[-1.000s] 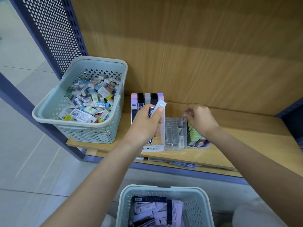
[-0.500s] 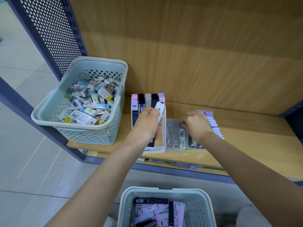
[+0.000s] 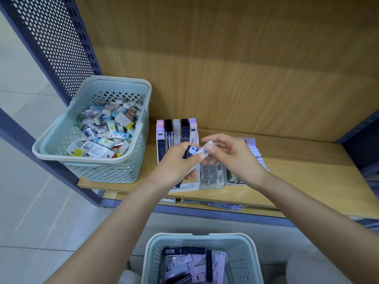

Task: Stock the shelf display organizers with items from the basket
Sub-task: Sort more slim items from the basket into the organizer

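My left hand (image 3: 181,160) grips a small bunch of slim lead cases, a dark one (image 3: 189,151) showing on top. My right hand (image 3: 231,155) pinches a white case (image 3: 206,149) at the end of that bunch. Both hands hover over the white display organizer (image 3: 185,186), whose back row holds pink, black, grey, navy and lilac cases (image 3: 176,129). Beside it stands a clear organizer (image 3: 212,176) with small compartments. A pale green basket (image 3: 244,261) of more cases sits on the floor below me.
A second pale basket (image 3: 51,148) full of small eraser boxes stands on the left of the wooden shelf (image 3: 307,171). A row of lilac cases (image 3: 255,149) lies right of my right hand. A perforated blue side panel (image 3: 51,37) rises at the left.
My right hand has left the organizer at the right and come over to my left hand, where it now pinches the white case. My left hand has stayed over the white organizer.
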A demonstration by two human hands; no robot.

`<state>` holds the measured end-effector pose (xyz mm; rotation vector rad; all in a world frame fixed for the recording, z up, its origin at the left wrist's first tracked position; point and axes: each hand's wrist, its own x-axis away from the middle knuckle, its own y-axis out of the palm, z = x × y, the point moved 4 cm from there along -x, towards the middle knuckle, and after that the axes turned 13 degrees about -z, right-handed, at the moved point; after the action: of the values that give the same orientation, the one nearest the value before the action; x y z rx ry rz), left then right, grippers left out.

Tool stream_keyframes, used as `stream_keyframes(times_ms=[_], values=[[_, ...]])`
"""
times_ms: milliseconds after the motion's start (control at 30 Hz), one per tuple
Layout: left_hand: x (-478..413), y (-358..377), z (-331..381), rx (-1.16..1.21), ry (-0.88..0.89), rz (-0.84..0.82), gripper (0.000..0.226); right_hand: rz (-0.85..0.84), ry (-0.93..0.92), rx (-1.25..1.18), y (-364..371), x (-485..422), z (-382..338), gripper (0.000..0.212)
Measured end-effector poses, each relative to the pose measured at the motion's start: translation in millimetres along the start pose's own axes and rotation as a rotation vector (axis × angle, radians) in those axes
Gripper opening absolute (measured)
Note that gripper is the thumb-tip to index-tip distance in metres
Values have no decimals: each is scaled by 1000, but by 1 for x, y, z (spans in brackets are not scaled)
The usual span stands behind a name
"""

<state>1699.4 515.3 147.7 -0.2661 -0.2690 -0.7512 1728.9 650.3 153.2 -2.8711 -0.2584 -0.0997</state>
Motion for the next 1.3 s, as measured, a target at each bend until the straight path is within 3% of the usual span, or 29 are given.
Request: stream_keyframes(times_ms=[67,233,367,500,633,767,867,1000,1100,1167,1233,1300], values=[[1,0,1,8,5,11,14,18,4,-15,-5,6,-2,8],[3,-5,2,158,-11,123,24,276,-117,-89,-21,26,-8,11],[2,1,4,317,-2,111,22,266,-254,203,-9,43,-13,21],[3,5,5,393,38,139,8,202,-387,557,11,51,-5,16],[7,2,6,352,71,151,6,111,-304,546,20,52,-1,28],[12,1,12,117,128,110,10,142,-158,424,13,46,-7,49],[12,7,16,75,176,49,18,125,-140,392,7,38,-15,61],[11,9,19,45,195,62,8,31,-176,587,4,27,-23,38],[7,8,15,-4,119,128,8,129,-202,635,-10,21,-23,22],[4,5,9,91,7,162,10,225,-188,666,-26,14,-21,18],[3,1,6,221,-30,193,13,270,-121,703,-43,5,-11,17],[2,-5,6,207,1,222,19,254,-28,766,-53,-6,4,16]])
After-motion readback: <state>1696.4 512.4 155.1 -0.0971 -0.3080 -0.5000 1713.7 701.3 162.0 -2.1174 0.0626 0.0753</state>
